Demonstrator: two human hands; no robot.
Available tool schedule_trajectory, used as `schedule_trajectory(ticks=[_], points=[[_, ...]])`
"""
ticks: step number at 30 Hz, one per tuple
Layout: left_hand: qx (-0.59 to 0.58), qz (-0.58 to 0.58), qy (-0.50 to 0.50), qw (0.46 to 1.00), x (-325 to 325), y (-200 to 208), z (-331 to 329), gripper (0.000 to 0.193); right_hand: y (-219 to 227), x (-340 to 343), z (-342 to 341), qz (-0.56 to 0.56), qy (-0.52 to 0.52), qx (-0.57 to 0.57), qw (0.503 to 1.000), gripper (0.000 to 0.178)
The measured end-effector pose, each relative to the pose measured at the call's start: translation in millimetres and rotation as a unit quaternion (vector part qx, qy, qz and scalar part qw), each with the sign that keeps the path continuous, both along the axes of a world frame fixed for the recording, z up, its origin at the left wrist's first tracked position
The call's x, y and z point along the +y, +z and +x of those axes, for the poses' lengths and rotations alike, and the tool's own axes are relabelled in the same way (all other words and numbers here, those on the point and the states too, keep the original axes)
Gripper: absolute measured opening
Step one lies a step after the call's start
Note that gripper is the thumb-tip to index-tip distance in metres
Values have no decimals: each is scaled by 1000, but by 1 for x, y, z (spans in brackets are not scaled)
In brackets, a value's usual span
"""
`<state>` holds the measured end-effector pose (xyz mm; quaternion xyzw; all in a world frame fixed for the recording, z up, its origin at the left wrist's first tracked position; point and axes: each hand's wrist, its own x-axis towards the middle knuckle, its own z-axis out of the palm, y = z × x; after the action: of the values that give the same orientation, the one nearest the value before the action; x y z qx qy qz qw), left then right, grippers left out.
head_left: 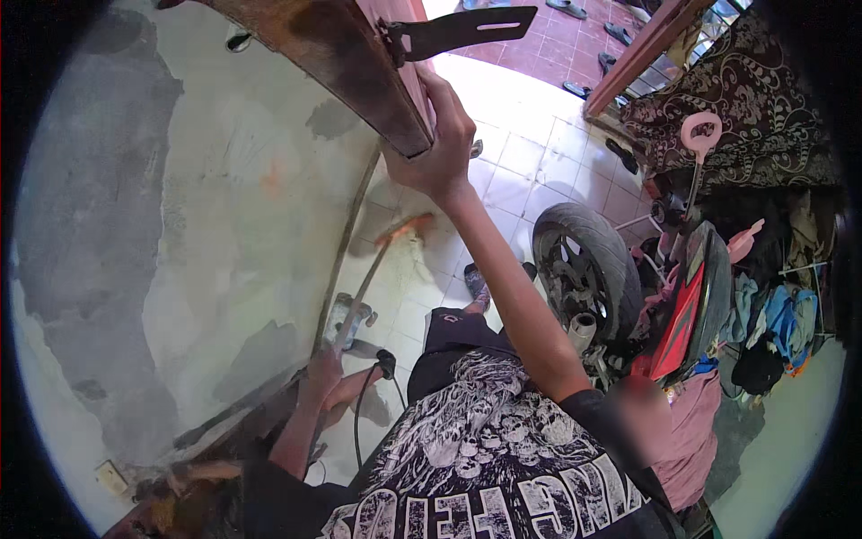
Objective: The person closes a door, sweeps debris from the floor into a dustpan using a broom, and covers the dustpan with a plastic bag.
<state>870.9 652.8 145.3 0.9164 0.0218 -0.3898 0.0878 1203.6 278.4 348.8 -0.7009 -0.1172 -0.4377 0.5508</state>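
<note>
- Wooden door [359, 63], worn edge, upper centre, beside bare plaster wall [180, 225]; black hinge strap [458, 31] on its face.
- Right hand [440, 144] raised, fingers wrapped tight round door's lower edge.
- Left hand [321, 370] low by wall, fingers closed on thin stick [368, 283], orange-tipped end up.
- Black cable [364, 404] hanging just beside left hand.
- Tiled floor [530, 162] below.
- Motorbike rear wheel [584, 260] w/ red bodywork right of arm; pink plastic bits, clothes heap further right.

pale tiled floor [539, 171] — motorbike [620, 287], sandals [567, 8]
</note>
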Motion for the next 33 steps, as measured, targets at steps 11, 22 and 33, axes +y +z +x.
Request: schedule_trajectory(ticks=[11,22,33], points=[[-232,35,113,965,-33,-65,22,27,3,-2,-3,19,11,10,1000,51],[-203,-62,-25,977,20,-195,108,42,7,3,-4,9,26,34,999,43],[-124,-71,176,974,22,-44,-51,26,4,0,-1,24,-2,12,1000,42]])
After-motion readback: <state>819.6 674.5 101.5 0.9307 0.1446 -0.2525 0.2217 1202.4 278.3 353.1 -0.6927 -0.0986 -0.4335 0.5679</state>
